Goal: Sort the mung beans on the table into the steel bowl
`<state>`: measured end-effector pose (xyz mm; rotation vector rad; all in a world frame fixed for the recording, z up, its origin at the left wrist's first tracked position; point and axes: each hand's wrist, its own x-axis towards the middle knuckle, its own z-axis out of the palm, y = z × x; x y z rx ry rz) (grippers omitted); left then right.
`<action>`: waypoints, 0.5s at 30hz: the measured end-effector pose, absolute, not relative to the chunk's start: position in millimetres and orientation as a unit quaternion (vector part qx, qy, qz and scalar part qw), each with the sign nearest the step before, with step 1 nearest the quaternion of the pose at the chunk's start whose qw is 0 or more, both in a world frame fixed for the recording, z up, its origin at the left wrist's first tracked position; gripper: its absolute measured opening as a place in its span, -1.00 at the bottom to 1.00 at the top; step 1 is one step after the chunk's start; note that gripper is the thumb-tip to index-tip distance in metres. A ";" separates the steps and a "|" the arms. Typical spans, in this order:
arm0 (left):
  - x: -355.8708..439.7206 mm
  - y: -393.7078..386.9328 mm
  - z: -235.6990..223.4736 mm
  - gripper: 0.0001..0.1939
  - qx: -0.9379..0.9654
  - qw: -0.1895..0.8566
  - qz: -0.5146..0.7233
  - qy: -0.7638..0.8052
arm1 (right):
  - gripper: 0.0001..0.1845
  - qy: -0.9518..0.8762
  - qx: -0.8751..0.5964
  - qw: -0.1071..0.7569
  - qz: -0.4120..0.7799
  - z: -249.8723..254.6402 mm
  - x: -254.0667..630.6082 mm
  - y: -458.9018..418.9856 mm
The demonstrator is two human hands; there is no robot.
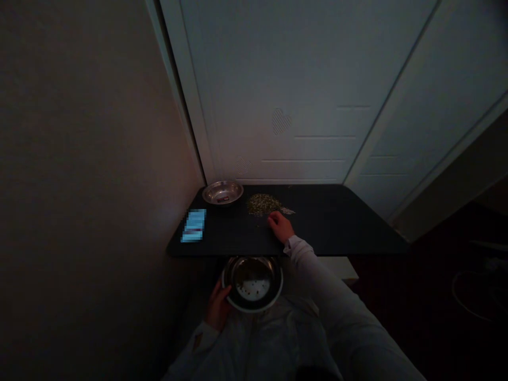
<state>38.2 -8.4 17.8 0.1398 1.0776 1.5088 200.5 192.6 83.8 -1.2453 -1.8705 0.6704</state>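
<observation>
My left hand grips the rim of a round steel bowl held over my lap, just below the table's front edge. The bowl has a few small grains at its bottom. My right hand rests on the dark table with its fingers curled down, touching the near edge of a pile of small greenish grains. The room is dim, so what the right fingers pinch is not clear.
A shallow steel plate sits at the table's back left corner. A blue blurred card or phone lies at the left. A beige wall stands at the left, white door panels behind the table, cables on the floor at the right.
</observation>
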 end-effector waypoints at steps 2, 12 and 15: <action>38.5 -8.8 19.1 -0.46 0.061 0.597 0.648 0.470 | -0.84 -0.736 -0.488 0.381 0.274 83.9 199.7 190.0; 37.8 -8.5 16.9 -0.52 0.056 0.590 0.653 0.472 | -0.85 -0.750 -0.472 0.344 0.312 85.4 197.0 173.9; 38.2 -9.1 17.6 -0.50 0.070 0.588 0.651 0.476 | -0.85 -0.756 -0.463 0.336 0.317 87.8 197.3 170.1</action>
